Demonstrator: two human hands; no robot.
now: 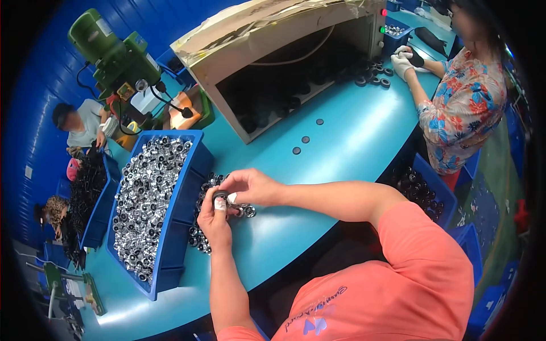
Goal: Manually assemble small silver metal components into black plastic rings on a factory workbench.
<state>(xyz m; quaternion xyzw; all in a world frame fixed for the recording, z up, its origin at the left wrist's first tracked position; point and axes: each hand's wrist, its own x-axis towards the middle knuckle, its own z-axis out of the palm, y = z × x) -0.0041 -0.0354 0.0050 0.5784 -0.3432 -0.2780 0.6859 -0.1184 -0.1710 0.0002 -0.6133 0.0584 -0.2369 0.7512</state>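
Note:
In front of me a small black rubber ring (219, 195) is pinched between my two hands above the table. My left hand (214, 224) grips it from below, its thumb wrapped in white tape. From the right, the fingers of my right hand (254, 188) close on the same ring; white wrapping shows there too. Whether a metal part sits inside the ring is hidden by my fingers. Under and beside my hands lies a loose pile of small metal-and-black parts (199, 237). To its left stands a blue bin (172, 238) full of shiny metal parts (149, 199).
Three black discs (305, 139) lie on the teal table (273, 227). Behind them, an open-fronted box (230, 108) holds many black rings. A green machine (114, 54) stands far left. At right, a gloved co-worker (463, 108) handles something black; a bin of black parts (435, 190) sits below.

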